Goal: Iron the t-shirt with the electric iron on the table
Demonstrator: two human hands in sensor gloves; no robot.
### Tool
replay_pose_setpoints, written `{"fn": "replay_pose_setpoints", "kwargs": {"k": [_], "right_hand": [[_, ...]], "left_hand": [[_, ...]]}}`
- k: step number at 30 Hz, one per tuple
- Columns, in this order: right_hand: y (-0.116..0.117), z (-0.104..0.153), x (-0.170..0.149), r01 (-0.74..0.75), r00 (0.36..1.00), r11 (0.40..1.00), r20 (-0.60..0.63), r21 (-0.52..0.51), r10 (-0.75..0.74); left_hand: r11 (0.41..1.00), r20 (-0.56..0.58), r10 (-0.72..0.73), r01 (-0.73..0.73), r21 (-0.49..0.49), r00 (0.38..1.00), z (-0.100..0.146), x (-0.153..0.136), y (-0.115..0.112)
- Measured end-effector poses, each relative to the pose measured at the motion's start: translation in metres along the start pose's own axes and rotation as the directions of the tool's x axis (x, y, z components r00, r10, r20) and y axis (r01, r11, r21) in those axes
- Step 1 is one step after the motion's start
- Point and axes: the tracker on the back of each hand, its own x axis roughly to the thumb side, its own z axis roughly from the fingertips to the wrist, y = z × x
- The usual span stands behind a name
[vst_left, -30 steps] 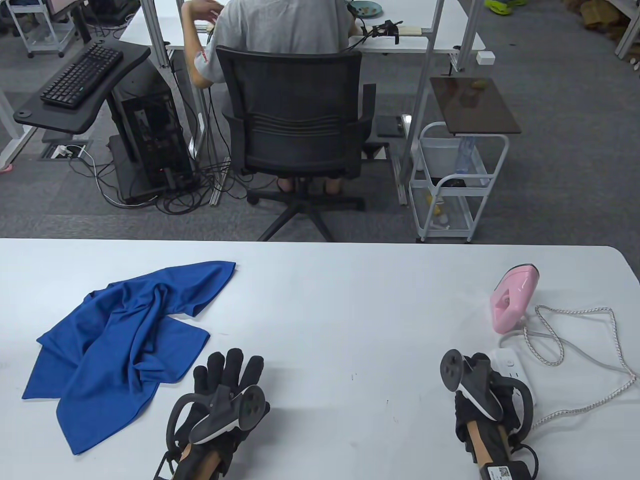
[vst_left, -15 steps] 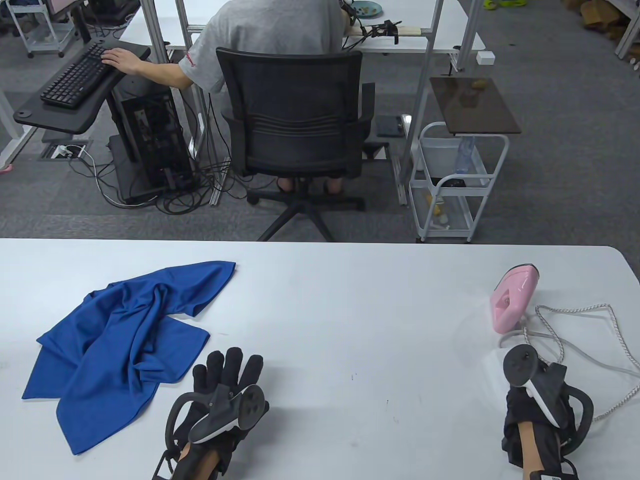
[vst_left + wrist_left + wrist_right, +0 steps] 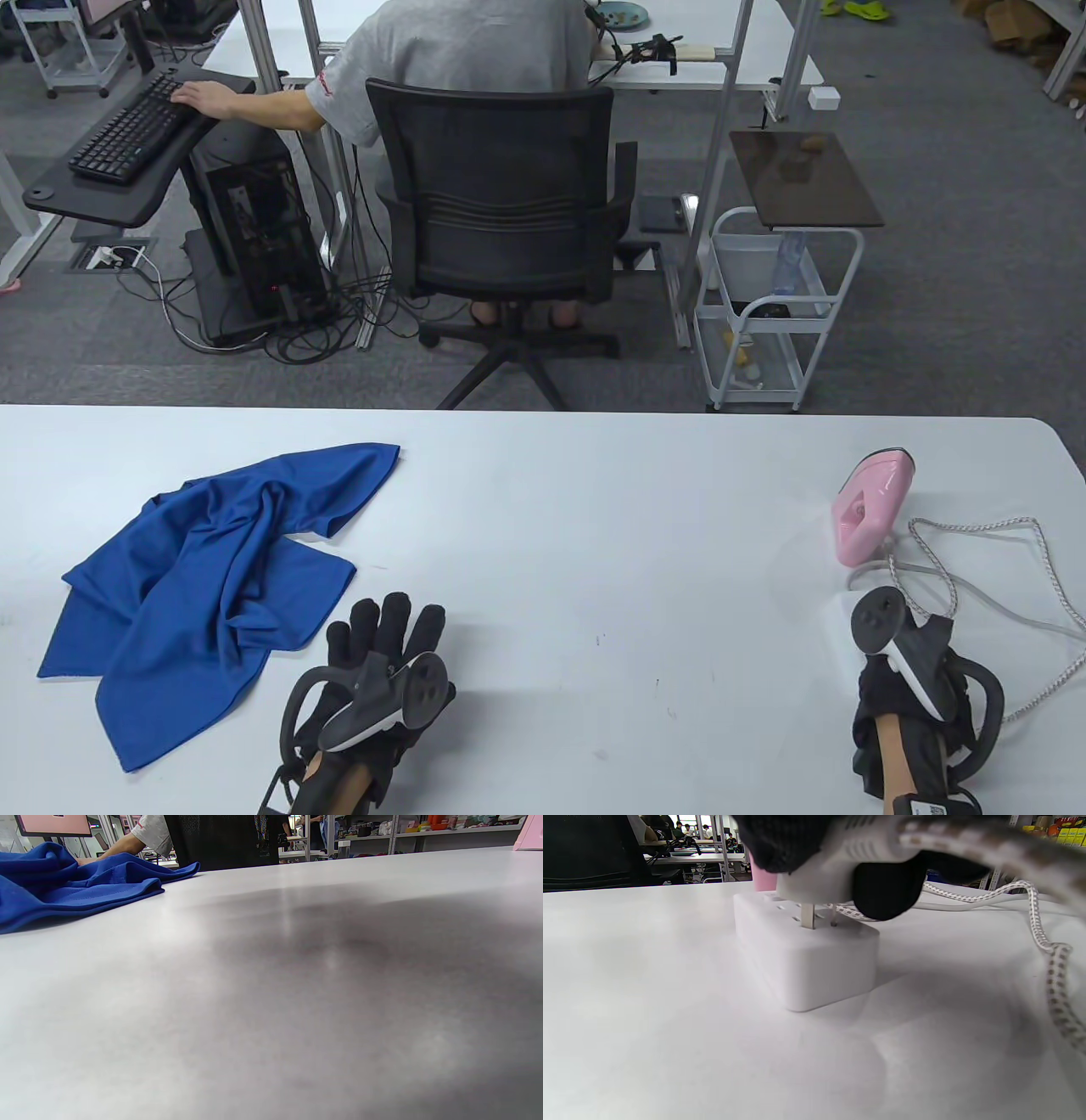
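Right fingers: the black-gloved fingers (image 3: 882, 895) pinch a white plug (image 3: 818, 878); its metal prongs are partly sunk into the slots of a white block-shaped power strip (image 3: 806, 959).
Right hand: the right hand (image 3: 912, 696) sits directly over the power strip, hiding most of it in the table view.
Power strip: it lies flat on the white table (image 3: 594, 526), near the table's right end and just nearer the person than the iron.
Cord: a white braided cord with brown flecks (image 3: 1048, 586) runs from the plug and loops on the table right of the power strip.
Iron: the pink electric iron (image 3: 870, 516) stands on the table just beyond the power strip, untouched.
Left fingers: the black-gloved fingers (image 3: 386, 628) lie spread and flat on the table, gripping nothing.
Left hand: the left hand (image 3: 373, 679) rests palm down, well apart from the power strip on its left.
T-shirt: the crumpled blue t-shirt (image 3: 212, 577) lies on the table at the far left from the power strip, just beside the left hand; whether they touch cannot be told.
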Motion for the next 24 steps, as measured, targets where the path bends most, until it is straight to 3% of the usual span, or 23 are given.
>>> {"fn": "replay_pose_setpoints", "kwargs": {"k": [6,8,9,10,12,17,20,24], "right_hand": [[-0.002,-0.005,-0.001,-0.050,0.998,0.999,-0.023,0.003,0.050],[0.010,-0.009,0.000,-0.071,0.997,0.997,-0.037,0.025,0.072],[0.008,-0.007,0.003,-0.084,0.996,0.996,-0.038,-0.041,0.082],[0.009,-0.009,0.006,-0.112,0.992,0.994,-0.053,0.002,0.112],[0.009,-0.008,0.009,-0.156,0.986,0.988,-0.059,-0.011,0.155],[0.009,-0.003,0.014,-0.117,0.991,0.991,-0.058,0.069,0.121],[0.016,-0.004,0.015,-0.104,0.994,0.995,-0.019,-0.008,0.104],[0.025,-0.008,0.017,-0.056,0.998,0.993,0.007,0.101,0.056]], "left_hand": [[1.000,0.003,-0.001,0.002,-0.021,1.000,-0.001,0.000,-0.002],[1.000,0.006,0.006,-0.006,-0.021,1.000,-0.001,0.000,-0.002],[1.000,0.007,0.009,-0.009,-0.020,1.000,-0.001,0.000,-0.002],[1.000,0.007,0.010,-0.010,-0.020,1.000,-0.001,0.000,-0.002],[1.000,0.009,0.008,-0.008,-0.021,1.000,-0.001,0.001,-0.002],[0.999,0.015,0.007,-0.006,-0.036,1.000,-0.002,0.001,-0.003],[0.999,0.021,0.000,0.001,-0.049,1.000,-0.002,0.002,-0.005],[0.999,0.027,-0.001,0.002,-0.045,1.000,-0.002,0.004,-0.004]]}}
